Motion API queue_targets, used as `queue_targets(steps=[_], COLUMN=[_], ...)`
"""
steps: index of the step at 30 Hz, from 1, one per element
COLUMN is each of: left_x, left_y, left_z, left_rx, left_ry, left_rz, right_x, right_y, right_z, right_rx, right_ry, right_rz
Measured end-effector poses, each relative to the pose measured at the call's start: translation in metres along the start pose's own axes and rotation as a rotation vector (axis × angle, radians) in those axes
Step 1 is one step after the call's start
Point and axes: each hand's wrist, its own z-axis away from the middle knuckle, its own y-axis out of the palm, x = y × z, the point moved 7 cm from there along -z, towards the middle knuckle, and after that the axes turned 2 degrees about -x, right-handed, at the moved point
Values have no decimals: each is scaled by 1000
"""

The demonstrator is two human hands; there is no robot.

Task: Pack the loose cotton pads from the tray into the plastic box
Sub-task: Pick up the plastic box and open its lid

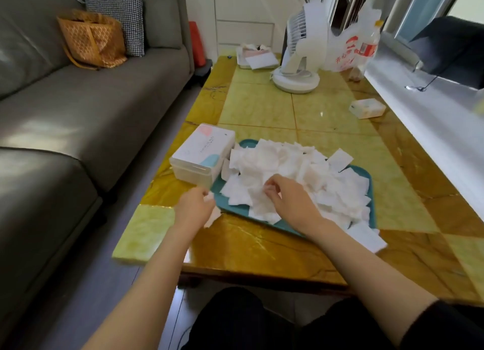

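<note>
While the right hand (288, 201) pinches cotton pads (288, 166) heaped on the teal tray (227, 208), the left hand (195, 208) holds a pad (208, 198) in its grip near the lidded plastic box (204, 155).

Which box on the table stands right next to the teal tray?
The clear plastic box with the white lid, left of the tray. The small pack and the far box by the fan lie well away.

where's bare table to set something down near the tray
Widest bare patch: the table between the tray and the fan base, left of the small pack. Also the near strip in front of the tray. Crowded: the tray's left, where the plastic box and left hand sit.
</note>
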Motion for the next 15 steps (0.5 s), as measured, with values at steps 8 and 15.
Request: queue_targets(steps=[8, 15], left_x=[-100, -121], left_y=[7, 49], left_z=[19, 13], left_rx=[19, 178], left_ry=[176, 58], left_rz=[635, 825], right_x=[-9, -48], right_y=[-26, -30], right_z=[-21, -25], right_rx=[-64, -89], right_ry=[74, 171], right_rz=[-653, -608])
